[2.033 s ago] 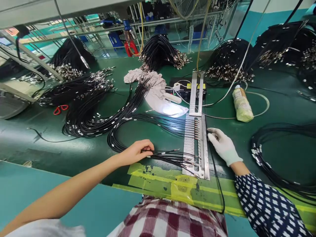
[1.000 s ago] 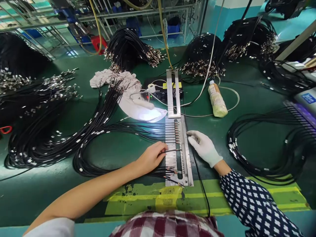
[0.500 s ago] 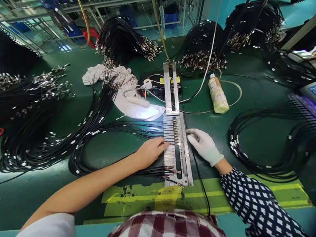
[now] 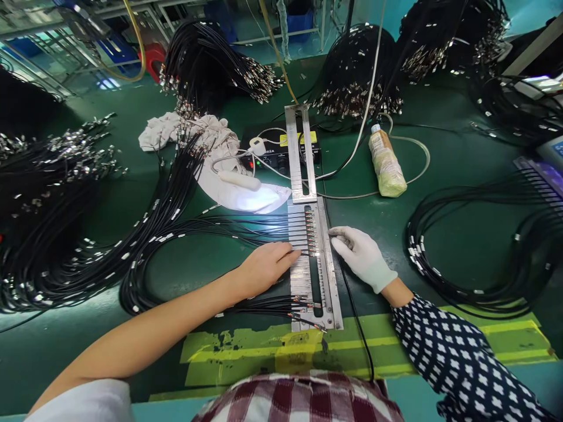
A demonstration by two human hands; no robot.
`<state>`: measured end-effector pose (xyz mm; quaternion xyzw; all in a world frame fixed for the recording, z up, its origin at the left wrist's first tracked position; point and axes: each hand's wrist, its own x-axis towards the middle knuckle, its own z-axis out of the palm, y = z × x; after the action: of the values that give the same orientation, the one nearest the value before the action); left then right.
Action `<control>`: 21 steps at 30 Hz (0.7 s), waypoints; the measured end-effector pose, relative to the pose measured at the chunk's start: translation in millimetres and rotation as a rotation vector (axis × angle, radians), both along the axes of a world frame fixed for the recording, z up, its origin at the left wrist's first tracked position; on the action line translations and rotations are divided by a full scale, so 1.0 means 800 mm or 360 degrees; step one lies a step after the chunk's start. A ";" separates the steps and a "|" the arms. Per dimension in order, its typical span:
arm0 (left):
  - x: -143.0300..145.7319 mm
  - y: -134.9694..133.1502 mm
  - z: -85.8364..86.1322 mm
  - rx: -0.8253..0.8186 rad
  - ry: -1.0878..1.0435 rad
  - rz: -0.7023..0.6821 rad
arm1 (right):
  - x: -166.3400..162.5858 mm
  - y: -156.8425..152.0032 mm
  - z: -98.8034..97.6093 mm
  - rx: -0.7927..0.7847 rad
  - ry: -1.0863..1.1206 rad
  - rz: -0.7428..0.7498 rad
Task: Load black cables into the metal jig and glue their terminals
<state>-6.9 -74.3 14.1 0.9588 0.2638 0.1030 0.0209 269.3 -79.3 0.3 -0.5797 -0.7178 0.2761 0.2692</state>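
My bare left hand [image 4: 266,268] lies over the left side of a slotted metal jig [image 4: 329,287], its thumb and fingers closed on a thin black cable at a slot. Several black cables [image 4: 264,221] run in from the left and lie side by side in the jig's upper slots, their metal ends [image 4: 311,225] in a row. At the jig's right edge is my right hand [image 4: 360,258] in a white glove. Its fingertips are drawn together against the metal, and whatever they pinch is hidden. Loose cable ends [image 4: 303,302] rest across the jig's lower part.
Behind the jig stand a second metal frame [image 4: 290,155] and a black control box [image 4: 275,158]. A lit white lamp [image 4: 240,180] lies on cloth. A wrapped bottle [image 4: 387,164] is at the right. Cable bundles [image 4: 211,64] and a coil [image 4: 417,246] surround the work area.
The whole view has shifted slightly. My left fingers have moved a little on the cable at the jig; my right hand keeps its place at the edge.
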 end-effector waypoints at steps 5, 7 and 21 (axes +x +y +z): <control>0.002 0.001 -0.002 -0.0078 0.0002 0.0015 | 0.000 0.000 0.000 0.0026 0.0004 0.0006; 0.003 0.003 -0.005 -0.0133 -0.0095 0.0010 | 0.000 0.000 -0.001 0.0035 0.0013 0.0005; -0.021 -0.027 -0.022 -0.0156 -0.0036 0.0270 | 0.000 0.001 -0.002 0.0018 0.0027 0.0022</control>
<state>-23.8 -95.5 -3.3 0.9296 0.3486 0.1021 0.0620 269.3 -78.3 -1.6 -0.5708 -0.7211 0.2787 0.2767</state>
